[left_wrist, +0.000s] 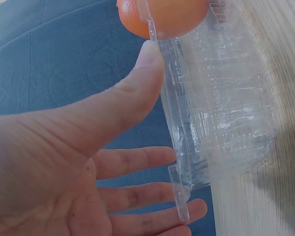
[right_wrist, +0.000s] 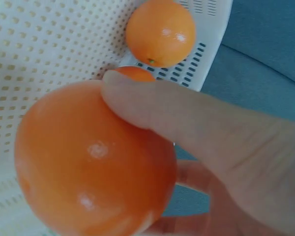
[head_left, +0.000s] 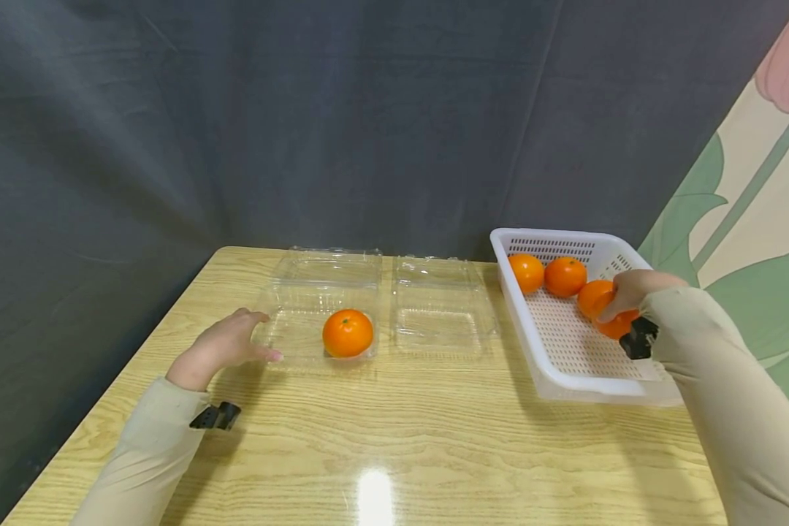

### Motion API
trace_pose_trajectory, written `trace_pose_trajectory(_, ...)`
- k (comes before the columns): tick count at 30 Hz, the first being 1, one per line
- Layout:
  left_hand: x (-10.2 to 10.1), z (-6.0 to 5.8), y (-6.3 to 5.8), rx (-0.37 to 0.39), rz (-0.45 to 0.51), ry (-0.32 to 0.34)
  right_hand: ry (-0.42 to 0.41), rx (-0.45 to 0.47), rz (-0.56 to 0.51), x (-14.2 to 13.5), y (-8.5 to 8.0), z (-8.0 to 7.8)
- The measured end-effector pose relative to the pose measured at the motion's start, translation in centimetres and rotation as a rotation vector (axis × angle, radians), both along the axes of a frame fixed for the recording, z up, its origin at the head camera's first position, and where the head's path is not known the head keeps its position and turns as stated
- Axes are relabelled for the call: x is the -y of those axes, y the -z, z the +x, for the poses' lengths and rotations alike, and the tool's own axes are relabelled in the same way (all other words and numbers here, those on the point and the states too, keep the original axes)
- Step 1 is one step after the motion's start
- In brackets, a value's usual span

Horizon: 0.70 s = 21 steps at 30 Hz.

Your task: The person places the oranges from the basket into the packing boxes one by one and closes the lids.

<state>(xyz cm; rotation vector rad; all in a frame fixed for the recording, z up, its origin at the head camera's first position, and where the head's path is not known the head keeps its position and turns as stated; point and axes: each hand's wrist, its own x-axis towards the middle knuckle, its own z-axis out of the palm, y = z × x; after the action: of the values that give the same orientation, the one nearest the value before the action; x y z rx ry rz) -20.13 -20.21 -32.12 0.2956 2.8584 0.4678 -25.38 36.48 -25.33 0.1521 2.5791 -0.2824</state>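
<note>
By the right hand [head_left: 641,287], an orange [head_left: 614,326] is gripped in the white basket [head_left: 608,390], near three other oranges [head_left: 565,277]. The left hand [head_left: 226,347], fingers spread, is held at a clear container [head_left: 296,332] where one more orange [head_left: 347,333] is placed.

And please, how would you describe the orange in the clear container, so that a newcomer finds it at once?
On the wooden table, find the left clear container, beside the left hand. The orange sits at its near right corner. It is the only orange away from the white basket.
</note>
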Motion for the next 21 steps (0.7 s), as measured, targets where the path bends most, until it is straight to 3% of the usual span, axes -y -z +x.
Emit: trace_pose_trajectory(21,0.0,-0.1,0.1,-0.001,0.011,0.013,-0.100,-0.253,0.076,1.7,-1.2,0.9)
